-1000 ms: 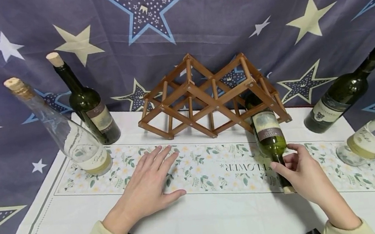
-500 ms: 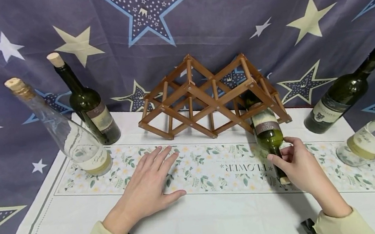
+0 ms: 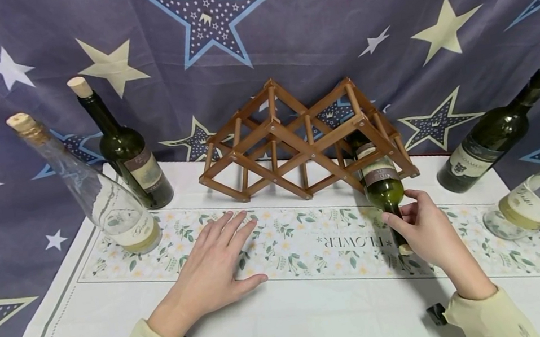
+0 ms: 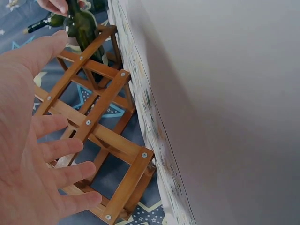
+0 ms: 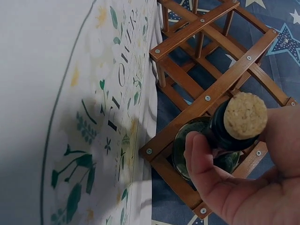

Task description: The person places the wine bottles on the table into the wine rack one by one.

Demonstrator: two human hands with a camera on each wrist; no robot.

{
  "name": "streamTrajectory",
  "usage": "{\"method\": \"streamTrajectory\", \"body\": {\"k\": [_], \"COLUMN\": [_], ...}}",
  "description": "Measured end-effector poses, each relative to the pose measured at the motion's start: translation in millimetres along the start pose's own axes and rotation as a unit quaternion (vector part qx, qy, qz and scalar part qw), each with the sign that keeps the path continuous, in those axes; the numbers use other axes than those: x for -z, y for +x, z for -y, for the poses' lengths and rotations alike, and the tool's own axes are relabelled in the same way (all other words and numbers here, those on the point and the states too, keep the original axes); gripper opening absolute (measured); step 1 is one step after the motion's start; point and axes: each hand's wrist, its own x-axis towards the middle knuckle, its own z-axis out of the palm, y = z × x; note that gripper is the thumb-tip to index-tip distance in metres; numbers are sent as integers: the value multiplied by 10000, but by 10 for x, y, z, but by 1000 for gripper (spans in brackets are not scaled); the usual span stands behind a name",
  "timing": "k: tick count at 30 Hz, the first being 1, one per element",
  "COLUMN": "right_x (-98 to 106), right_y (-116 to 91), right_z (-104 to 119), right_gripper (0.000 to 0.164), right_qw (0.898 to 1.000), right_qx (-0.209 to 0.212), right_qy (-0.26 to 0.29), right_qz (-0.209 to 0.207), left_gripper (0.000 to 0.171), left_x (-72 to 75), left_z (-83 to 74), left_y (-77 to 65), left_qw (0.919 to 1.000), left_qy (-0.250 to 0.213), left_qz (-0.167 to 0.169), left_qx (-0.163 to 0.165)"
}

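Note:
My right hand (image 3: 423, 228) grips a corked green wine bottle (image 3: 384, 190) by its neck. The bottle lies with its base inside the lower right opening of a wooden wine rack (image 3: 309, 149) and its neck toward me. In the right wrist view, its cork (image 5: 245, 116) faces the camera and the fingers (image 5: 202, 164) wrap the neck just behind it. My left hand (image 3: 211, 267) rests palm down on the floral runner, fingers spread, holding nothing. The left wrist view shows its fingers (image 4: 63, 150) straight, in front of the rack.
Left of the rack stand a clear corked bottle (image 3: 116, 206) and a dark green corked bottle (image 3: 138, 163). On the right are another dark bottle (image 3: 482, 149) and a clear one (image 3: 521, 209). A floral runner (image 3: 289, 240) crosses the white table before a starry curtain (image 3: 302, 27).
My right hand has moved forward, away from me, sliding the wine bottle deeper into the rack's lower right opening. The left hand and the rack have stayed in place.

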Motion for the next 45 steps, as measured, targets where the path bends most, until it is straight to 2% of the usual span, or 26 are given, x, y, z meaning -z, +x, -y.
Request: {"method": "streamTrajectory", "body": {"k": [12,32,45], "right_x": [-11,-23,-22], "right_y": [121,214,245], "right_z": [40,62,58], "right_gripper": [91,91,86], "right_qw": [10000,9999,9999], "right_qx": [-17,-103,28], "right_qy": [7,-20,-75], "right_qz": [-46,-88,-147], "left_gripper": [99,99,98], "left_x": [9,0,7], "left_z": [-11,-6,-16], "left_y": [-1,1,9], "left_qw": [10000,10000,10000], "left_qy": [-68,-16,28], "left_qz": [-1,18,78], "left_qx": [13,15,52]}}
